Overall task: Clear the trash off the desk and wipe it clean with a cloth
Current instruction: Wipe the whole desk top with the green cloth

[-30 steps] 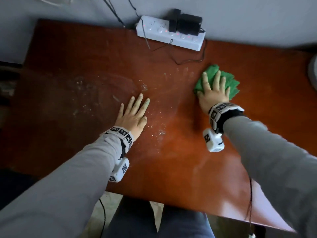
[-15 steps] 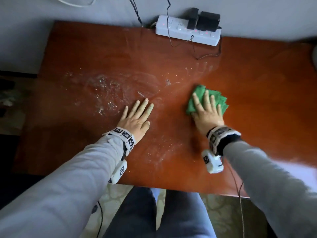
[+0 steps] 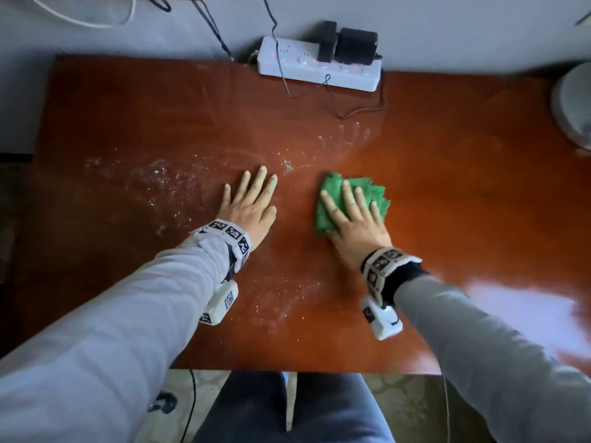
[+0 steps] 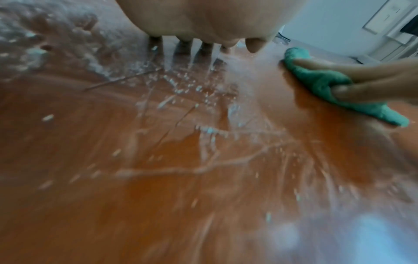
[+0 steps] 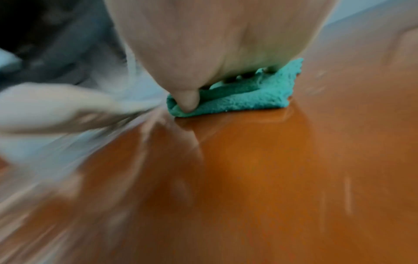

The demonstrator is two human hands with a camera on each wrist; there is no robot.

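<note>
Partly hidden: the green cloth (image 3: 351, 199) lies bunched under the right hand (image 3: 355, 219), only its far and side folds showing. Right wrist view is motion-smeared at left; a pale blur there cannot be made out. At the head view's right edge a grey round object (image 3: 572, 107) is cut off. No readable writing anywhere; the wristbands (image 3: 232, 235) carry black-and-white square marker patterns only. Right grip: fingers straight and slightly spread, pressing flat on the cloth, thumb tip (image 5: 189, 101) dug into its near fold. The cloth sits mid-bench, just right of the left hand (image 3: 252, 206). Left grip: flat on the bench (image 3: 463, 174), fingers spread, holding nothing. White crumbs and smears (image 3: 166, 180) lie on the bench left of and around that hand. A white power strip (image 3: 319, 68) with black adapters rests at the far edge.
</note>
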